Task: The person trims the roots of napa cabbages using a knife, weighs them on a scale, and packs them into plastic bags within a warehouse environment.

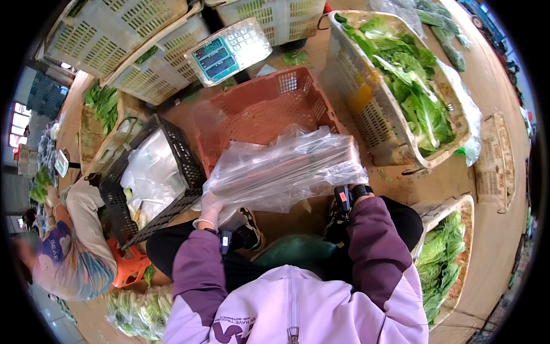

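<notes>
A thick stack of clear plastic bags lies across my front, over the near side of a red crate. My left hand, in a pale thin glove, is closed on the stack's left end. At the right end my right hand grips the stack, its fingers mostly hidden by the plastic. Loose film spreads out around the stack. Whether the crate's rim bears any of its weight, I cannot tell. Inside the crate, the visible floor is bare and dirty.
A scale display stands behind the red crate. At left, a black crate holds plastic bags; at right, a white crate holds leafy greens. Another greens crate sits near my right knee. A person sits at far left.
</notes>
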